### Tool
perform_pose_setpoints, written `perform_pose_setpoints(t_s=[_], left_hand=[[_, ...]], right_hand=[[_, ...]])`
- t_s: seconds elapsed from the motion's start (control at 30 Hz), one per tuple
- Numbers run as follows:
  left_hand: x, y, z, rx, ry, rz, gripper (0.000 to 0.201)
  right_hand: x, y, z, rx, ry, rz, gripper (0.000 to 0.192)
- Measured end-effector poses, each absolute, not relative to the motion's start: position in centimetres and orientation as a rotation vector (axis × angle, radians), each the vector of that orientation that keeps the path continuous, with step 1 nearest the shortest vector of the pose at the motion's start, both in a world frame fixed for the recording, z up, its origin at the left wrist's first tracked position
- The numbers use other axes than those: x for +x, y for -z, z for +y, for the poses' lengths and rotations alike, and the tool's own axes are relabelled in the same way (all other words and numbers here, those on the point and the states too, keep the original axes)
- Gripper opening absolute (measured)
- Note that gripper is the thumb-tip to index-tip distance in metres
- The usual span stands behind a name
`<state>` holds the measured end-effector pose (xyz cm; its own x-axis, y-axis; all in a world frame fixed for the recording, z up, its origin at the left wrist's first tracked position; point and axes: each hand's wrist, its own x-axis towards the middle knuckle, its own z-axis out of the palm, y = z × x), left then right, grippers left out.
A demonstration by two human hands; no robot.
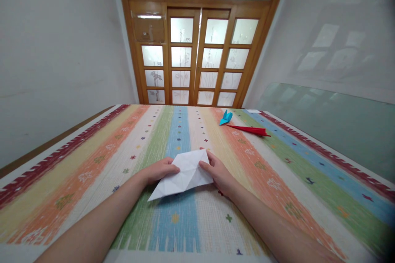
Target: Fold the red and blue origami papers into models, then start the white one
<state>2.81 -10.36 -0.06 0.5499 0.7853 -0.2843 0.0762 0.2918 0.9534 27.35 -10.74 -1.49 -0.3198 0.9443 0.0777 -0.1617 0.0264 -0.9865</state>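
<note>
From the head camera, a sheet of white paper (184, 174), already creased and partly folded, lies on the striped tablecloth (277, 181) right between the person's two hands, over the blue and pale stripes in the middle of the table. The left hand (160, 170) comes in from the left and rests its fingertips on the paper's left edge, thumb lying along it; the fingers are loosely curled, pressing down rather than gripping. The right hand (219, 172) sits against the paper's right side, thumb laid on top of the sheet and the other fingers tucked along or under its far edge, so it looks like a light pinch of that corner. The paper is a long pointed shape: its long axis runs from the near left to the far right, with a sharp tip aimed toward the person's left forearm and the broader end up between the fingertips.

Farther off on the right half of the table, well apart from the hands, a small blue folded paper figure (226, 117) lies just beside a long red folded paper piece (251, 130).
</note>
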Motion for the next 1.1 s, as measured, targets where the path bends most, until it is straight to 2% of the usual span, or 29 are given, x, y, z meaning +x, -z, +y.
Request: perform_pose_setpoints(t_s=[0.1, 0.27, 0.47, 0.63, 0.9, 1.1], left_hand=[[2.9, 0.1, -10.3, 1.235, -0.58, 0.905, 0.037], [3.4, 0.2, -10.1, 1.222, -0.645, 1.001, 0.048], [3.4, 0.7, -10.0, 1.255, -0.616, 0.979, 0.045], [3.7, 0.5, -10.1, 1.194, -0.693, 0.974, 0.043], [3.8, 0.4, -9.3, 0.901, -0.879, 1.097, 0.028], [4.0, 0.9, -9.1, 0.971, -0.878, 1.066, 0.033]], right_hand=[[27.4, 1.1, -11.1, -0.854, -1.574, -1.364, 0.055], [27.2, 0.9, -11.4, -0.927, -1.539, -1.422, 0.047], [26.6, 1.4, -11.8, -1.065, -1.478, -1.431, 0.036], [26.4, 1.5, -11.9, -1.005, -1.474, -1.444, 0.03], [26.6, 1.7, -12.0, -0.967, -1.387, -1.549, 0.036], [26.5, 2.1, -11.9, -0.96, -1.363, -1.569, 0.035]])
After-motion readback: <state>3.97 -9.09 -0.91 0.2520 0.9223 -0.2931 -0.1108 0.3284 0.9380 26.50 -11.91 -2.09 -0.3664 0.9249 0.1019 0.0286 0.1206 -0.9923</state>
